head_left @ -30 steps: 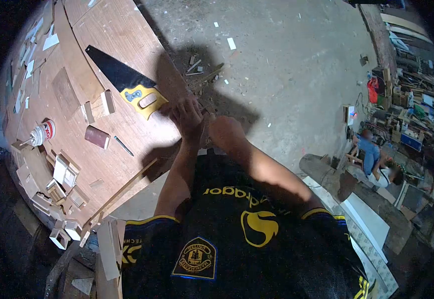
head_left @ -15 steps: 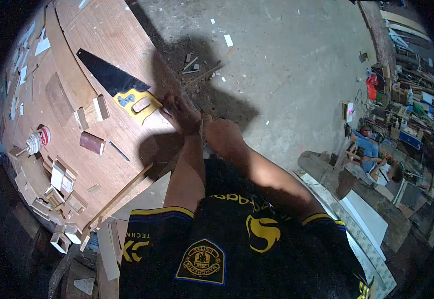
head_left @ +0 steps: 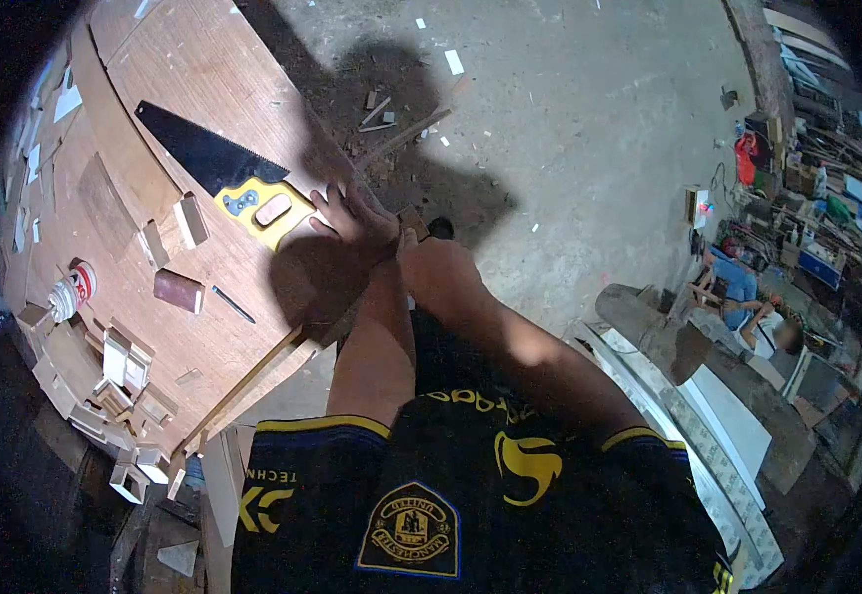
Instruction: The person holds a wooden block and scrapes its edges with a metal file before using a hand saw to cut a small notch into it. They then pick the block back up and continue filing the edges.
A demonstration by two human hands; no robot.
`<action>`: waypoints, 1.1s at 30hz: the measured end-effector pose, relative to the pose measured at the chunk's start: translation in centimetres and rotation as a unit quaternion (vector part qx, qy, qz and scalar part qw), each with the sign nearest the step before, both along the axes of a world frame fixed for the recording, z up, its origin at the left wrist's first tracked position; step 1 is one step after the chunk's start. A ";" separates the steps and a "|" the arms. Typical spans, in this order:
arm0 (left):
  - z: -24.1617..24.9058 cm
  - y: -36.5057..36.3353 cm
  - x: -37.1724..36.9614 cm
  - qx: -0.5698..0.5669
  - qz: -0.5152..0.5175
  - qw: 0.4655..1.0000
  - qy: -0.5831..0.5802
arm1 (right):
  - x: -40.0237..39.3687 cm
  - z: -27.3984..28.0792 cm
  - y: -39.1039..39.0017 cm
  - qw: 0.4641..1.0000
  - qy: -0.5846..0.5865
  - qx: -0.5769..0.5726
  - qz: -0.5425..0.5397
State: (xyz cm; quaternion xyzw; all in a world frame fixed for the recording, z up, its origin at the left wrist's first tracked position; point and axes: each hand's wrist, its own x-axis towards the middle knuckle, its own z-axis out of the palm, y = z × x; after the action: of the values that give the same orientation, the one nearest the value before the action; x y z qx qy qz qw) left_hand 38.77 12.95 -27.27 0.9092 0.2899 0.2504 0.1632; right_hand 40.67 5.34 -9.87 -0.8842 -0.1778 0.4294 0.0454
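My left hand (head_left: 357, 220) lies on the edge of the wooden table with its fingers spread, beside the yellow handle of a handsaw (head_left: 238, 176). The saw rests flat, its dark blade pointing to the far left. Just past the table edge, my right hand (head_left: 438, 269) is closed around a small piece of wood (head_left: 411, 222). Only the top of that piece shows above the thumb. My wrists are close together, and shadow covers the area below my left hand. A brown block (head_left: 179, 292) and a pen (head_left: 233, 304) lie on the table nearer me.
The wooden table (head_left: 203, 59) spans the left side. Small wooden pieces (head_left: 124, 361) and a white-and-red container (head_left: 73, 290) stand at its near left. Scraps (head_left: 377, 114) litter the concrete floor. At the right, a person (head_left: 763, 322) sits near piled materials.
My left fingers have spread further apart. The piece of wood in my right hand now shows more above the thumb. The view has shifted slightly; the saw stays in place on the table.
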 end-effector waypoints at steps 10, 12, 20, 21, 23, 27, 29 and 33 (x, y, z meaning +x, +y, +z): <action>-0.5 0.2 0.2 -0.047 -0.023 0.996 -0.074 | 0.4 0.4 -0.6 0.998 -0.038 0.027 0.031; -0.6 0.2 0.5 -0.061 -0.027 0.993 -0.102 | 0.3 0.3 -0.5 0.999 -0.032 0.031 0.017; 4.1 1.7 0.2 -0.153 -0.079 0.978 0.118 | 0.4 0.2 -0.8 0.996 -0.062 0.038 0.042; 3.7 1.7 0.1 -0.116 -0.085 0.982 0.122 | 0.6 0.2 -0.9 0.997 -0.062 0.037 0.041; 3.1 1.3 -0.5 -0.079 -0.093 0.984 0.131 | 0.8 0.4 -0.9 0.998 -0.034 0.008 0.045; 0.4 0.4 -0.1 -0.005 -0.041 0.999 -0.028 | 0.7 0.4 -0.7 0.998 -0.054 0.028 0.008; -0.3 0.7 -0.4 0.018 -0.037 0.997 -0.065 | 0.9 0.9 -0.5 0.998 -0.038 0.024 0.039; 0.8 0.3 -0.1 0.047 -0.028 0.998 -0.030 | 0.7 0.7 0.0 0.999 -0.003 -0.005 0.038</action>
State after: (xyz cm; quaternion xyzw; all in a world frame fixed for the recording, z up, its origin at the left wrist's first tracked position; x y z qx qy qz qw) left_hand 38.72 13.23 -26.45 0.9157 0.2469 0.2863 0.1362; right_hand 41.42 5.33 -9.19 -0.8785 -0.2092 0.4288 0.0240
